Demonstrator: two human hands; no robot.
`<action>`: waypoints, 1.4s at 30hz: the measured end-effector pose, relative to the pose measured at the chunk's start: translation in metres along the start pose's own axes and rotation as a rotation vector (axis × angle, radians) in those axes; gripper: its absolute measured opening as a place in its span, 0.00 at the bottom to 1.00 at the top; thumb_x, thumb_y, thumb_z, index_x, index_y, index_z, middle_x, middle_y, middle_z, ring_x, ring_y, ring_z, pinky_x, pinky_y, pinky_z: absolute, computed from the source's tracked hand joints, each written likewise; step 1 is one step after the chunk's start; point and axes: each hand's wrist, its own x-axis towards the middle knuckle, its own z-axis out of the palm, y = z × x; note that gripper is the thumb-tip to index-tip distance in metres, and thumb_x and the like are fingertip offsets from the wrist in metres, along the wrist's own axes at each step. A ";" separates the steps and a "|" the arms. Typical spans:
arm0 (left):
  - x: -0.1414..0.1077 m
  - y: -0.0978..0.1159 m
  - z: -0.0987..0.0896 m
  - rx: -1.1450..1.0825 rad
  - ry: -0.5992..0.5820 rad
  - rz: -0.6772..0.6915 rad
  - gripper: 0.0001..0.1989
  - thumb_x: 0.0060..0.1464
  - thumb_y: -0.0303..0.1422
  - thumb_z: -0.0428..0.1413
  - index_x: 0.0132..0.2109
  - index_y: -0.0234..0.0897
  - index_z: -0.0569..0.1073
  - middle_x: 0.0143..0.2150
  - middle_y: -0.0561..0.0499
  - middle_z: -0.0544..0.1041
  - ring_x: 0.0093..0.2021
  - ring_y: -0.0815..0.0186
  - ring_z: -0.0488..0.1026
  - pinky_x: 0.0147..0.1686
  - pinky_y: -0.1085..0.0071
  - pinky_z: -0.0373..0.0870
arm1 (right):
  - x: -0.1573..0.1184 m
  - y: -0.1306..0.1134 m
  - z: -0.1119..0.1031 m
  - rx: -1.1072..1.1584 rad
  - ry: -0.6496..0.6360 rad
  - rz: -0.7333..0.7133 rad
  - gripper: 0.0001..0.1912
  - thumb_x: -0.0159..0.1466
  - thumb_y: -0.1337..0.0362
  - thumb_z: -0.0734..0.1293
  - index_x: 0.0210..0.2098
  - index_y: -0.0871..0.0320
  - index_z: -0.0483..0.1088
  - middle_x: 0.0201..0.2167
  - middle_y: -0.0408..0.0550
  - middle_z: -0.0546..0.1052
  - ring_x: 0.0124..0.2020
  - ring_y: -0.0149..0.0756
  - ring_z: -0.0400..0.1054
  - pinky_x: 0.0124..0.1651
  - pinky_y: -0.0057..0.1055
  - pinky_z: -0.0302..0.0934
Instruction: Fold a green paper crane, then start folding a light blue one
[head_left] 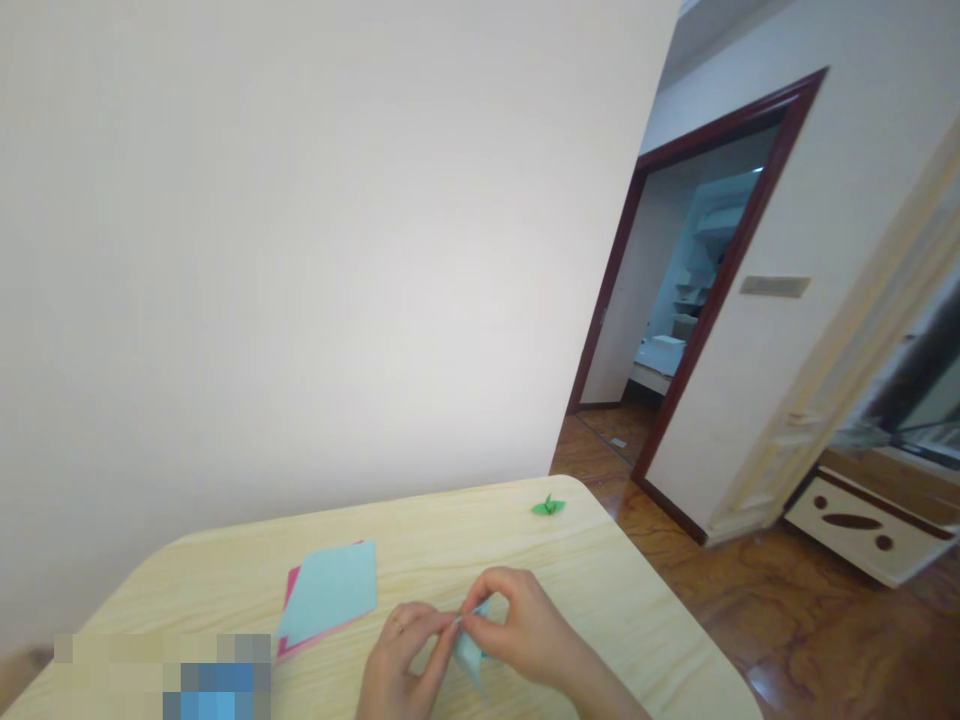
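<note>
Close to the table's near side, my left hand [407, 655] and my right hand [517, 630] meet over a small folded piece of light blue paper [469, 657]. Both pinch its upper part between thumb and forefinger, and the fingers hide some of the folds. A pointed end of the paper hangs down between the hands. Left of my hands lies a light blue paper sheet [334, 590], resting on pink paper [291, 583] that shows along its edges. A green folded paper crane [549, 506] sits near the far right corner.
The pale wood table [225, 560] has rounded corners and stands against a white wall [337, 250]. A blurred-out blue patch [217, 690] covers the lower left. Beyond the table's right edge are a brown floor [675, 560], a doorway [724, 320] and a low white cabinet [862, 520].
</note>
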 end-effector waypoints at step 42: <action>0.002 -0.001 0.005 -0.192 0.094 -0.321 0.13 0.45 0.45 0.58 0.34 0.42 0.77 0.33 0.50 0.79 0.29 0.63 0.78 0.25 0.73 0.77 | 0.003 0.028 0.035 0.365 -0.069 0.149 0.07 0.52 0.65 0.67 0.29 0.61 0.75 0.23 0.44 0.75 0.26 0.32 0.67 0.27 0.23 0.58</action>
